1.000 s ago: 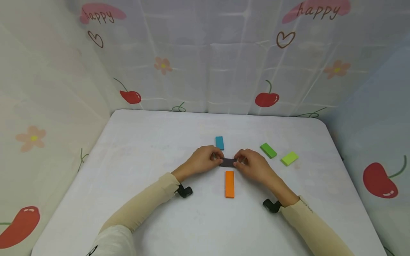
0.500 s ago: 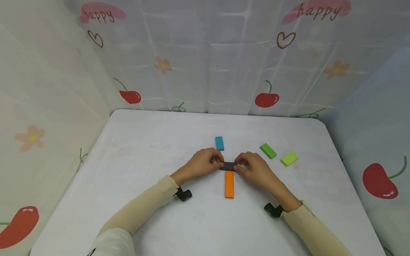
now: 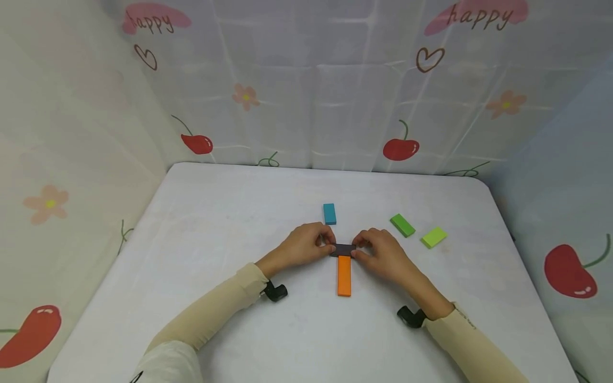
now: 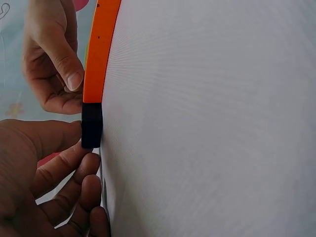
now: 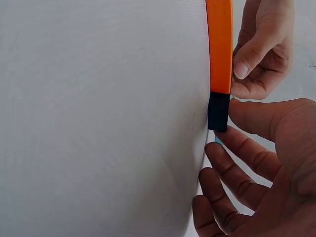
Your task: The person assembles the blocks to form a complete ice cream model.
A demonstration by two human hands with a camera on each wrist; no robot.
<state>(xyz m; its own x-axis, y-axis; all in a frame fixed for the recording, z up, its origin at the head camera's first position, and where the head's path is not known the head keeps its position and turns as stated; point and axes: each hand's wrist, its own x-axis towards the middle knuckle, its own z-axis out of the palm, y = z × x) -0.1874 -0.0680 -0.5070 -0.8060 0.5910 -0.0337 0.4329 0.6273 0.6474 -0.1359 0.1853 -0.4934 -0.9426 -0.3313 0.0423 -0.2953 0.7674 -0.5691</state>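
Grip of left hand (image 3: 308, 243) and facing right hand (image 3: 384, 252): pinch on dark block (image 3: 343, 250)

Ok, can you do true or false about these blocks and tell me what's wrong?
1. The left hand and right hand both hold the flat black rectangular block. True.
2. Only hands touch the black block. False: it also meets the long orange rectangular block.
3. The small blue rectangular block lies farther from the person than the black one. True.
4. Neither hand touches the green rectangular block or the lime-green rectangular block. True.
5. The lime-green block is left of the green block. False: it's right of it.
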